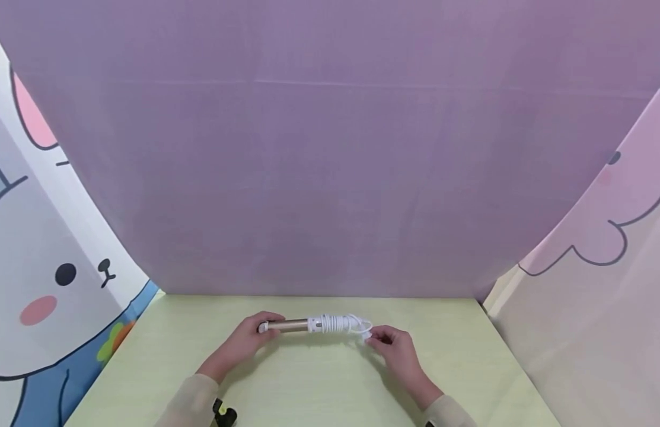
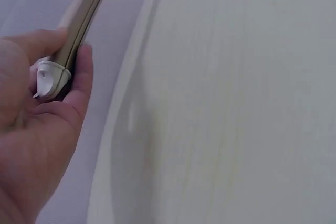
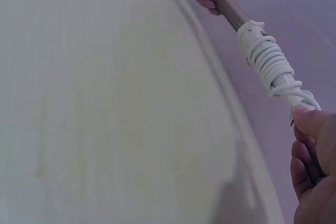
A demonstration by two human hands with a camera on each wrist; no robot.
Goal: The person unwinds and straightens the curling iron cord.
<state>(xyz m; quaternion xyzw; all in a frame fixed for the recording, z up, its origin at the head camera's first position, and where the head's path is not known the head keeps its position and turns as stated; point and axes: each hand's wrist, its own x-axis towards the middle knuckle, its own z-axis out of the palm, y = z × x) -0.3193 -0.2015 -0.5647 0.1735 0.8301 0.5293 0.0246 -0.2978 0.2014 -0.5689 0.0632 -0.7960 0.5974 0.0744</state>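
Observation:
A hair curling iron (image 1: pixel 293 325) with a gold barrel and white end cap is held above the table, lying nearly level from left to right. My left hand (image 1: pixel 248 338) grips the barrel's capped end between thumb and fingers, as the left wrist view shows at the white tip (image 2: pixel 51 80). White cord (image 3: pixel 273 64) is wound in several turns around the white handle, with a loose loop at its far end. There my right hand (image 1: pixel 398 351) pinches the cord's white end (image 1: pixel 366 335), apparently the plug, mostly hidden by thumb and fingers.
The pale yellow table (image 1: pixel 308 385) lies below both hands. A purple cloth (image 1: pixel 330 178) rises behind it, with cartoon-printed curtains on the left (image 1: pixel 41 237) and right (image 1: pixel 602 296). A black strap device (image 1: pixel 224 413) sits by the left sleeve.

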